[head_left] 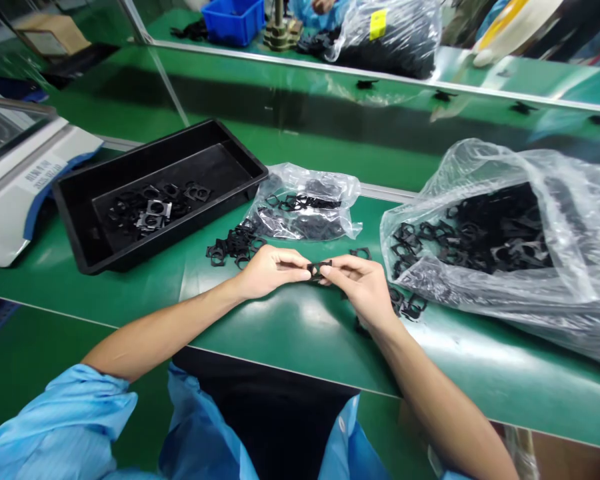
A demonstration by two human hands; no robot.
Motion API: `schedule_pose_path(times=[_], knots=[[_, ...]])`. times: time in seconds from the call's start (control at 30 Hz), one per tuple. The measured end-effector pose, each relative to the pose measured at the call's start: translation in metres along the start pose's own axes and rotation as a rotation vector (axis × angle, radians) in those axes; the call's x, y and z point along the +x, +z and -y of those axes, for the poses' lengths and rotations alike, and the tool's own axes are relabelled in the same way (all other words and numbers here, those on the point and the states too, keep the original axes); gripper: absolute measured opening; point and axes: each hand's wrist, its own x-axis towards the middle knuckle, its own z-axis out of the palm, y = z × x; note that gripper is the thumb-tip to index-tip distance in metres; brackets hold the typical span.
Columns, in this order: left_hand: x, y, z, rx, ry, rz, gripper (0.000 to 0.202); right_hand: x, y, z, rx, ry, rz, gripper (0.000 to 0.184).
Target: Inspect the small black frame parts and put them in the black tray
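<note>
Between my two hands is a small black plastic part [319, 270] with a round opening. My left hand [270, 270] pinches its left side between thumb and fingers. From the other side, my right hand [363, 280] grips its right end. Beyond my left hand lies a loose pile of similar black parts [233, 245]. More black parts [413, 305] lie to the right of my right wrist, some partly hidden by it. Just past the right fingers sits a single black part [361, 253].
A black tray [163, 152] with several parts stands at left, by a white and blue device [40, 180]. A small clear bag [325, 190] of parts lies ahead; a large clear bag [485, 267] fills the right. Behind a rail are a blue bin [234, 23] and another person's hand [323, 5].
</note>
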Motion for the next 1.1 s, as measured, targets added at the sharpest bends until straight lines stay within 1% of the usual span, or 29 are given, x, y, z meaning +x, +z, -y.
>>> schedule_pose_path(times=[0.1,0.17,0.23,0.33,0.4,0.5,0.7,0.77,0.9,1.0,1.1], knots=[[0.0014,-0.0002,0.0034,-0.216,-0.144,0.033,0.033,-0.0007,-0.0006,0.0012,0.039,0.023,0.034,0.027],[0.0019,0.0003,0.0055,-0.322,-0.204,0.041,0.038,-0.0015,-0.0001,0.001,0.065,0.017,0.032,0.027],[0.0019,0.0014,0.0073,-0.381,-0.242,0.028,0.041,-0.0026,0.0013,-0.0001,0.068,-0.012,-0.001,0.029],[0.0015,0.0032,0.009,-0.412,-0.266,-0.008,0.041,-0.0043,0.0038,-0.0028,0.038,-0.064,-0.052,0.033],[0.0014,0.0039,0.009,-0.41,-0.261,-0.014,0.04,-0.005,0.0048,-0.0043,0.024,-0.081,-0.067,0.034],[0.0018,0.0034,0.0068,-0.39,-0.222,0.007,0.038,-0.005,0.0048,-0.0045,0.022,-0.075,-0.071,0.032],[0.0018,0.0003,0.0011,-0.336,-0.194,0.15,0.036,-0.0036,0.003,-0.0003,0.025,-0.012,-0.019,0.033],[0.0019,0.0002,0.0017,-0.324,-0.177,0.159,0.037,-0.0032,0.0024,0.0001,0.021,-0.008,-0.017,0.033],[0.0026,0.0013,0.0054,-0.242,-0.134,0.074,0.038,-0.0034,0.002,-0.0025,-0.064,-0.071,-0.057,0.034],[0.0019,0.0031,0.007,-0.145,-0.076,-0.002,0.035,-0.0045,0.0031,-0.0051,-0.148,-0.141,-0.089,0.03],[0.0006,0.0053,0.0069,-0.079,-0.016,-0.056,0.031,-0.0041,0.0035,-0.0065,-0.137,-0.131,-0.065,0.028]])
